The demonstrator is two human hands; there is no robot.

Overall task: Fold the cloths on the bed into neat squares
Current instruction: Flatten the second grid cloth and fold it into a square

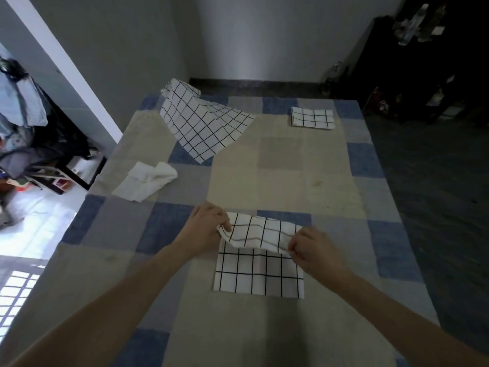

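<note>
While both of my hands pinch the far edge of the white cotton cloth with a black grid (258, 271), that edge is lifted and curled back toward me, so it overhangs the flat part still lying on the bed. My left hand (209, 227) grips the lifted edge at its left corner, fingers curled round the fabric; my right hand (309, 247) grips the right corner in the same way, knuckles up. The two hands sit apart, one at each end of the raised fold, and the cloth runs between them, low in the centre of the frame.

I count four cloths in all. Three carry the black grid: the one I hold, a larger unfolded grid cloth (203, 123) lying rumpled in the upper middle left with its far end over the bed's corner, and a small folded grid cloth (312, 117) lying flat in the upper right of the bed, well apart from my hands. The fourth is a plain white crumpled cloth (146, 181) at the left edge of the bed, between the big grid cloth and my left hand.

All four lie on the patchwork bedcover of blue, grey and beige squares (291, 168). At the far left of the frame, a cluttered rack of clothes and bags (29, 133) stands on the pale floor.
</note>
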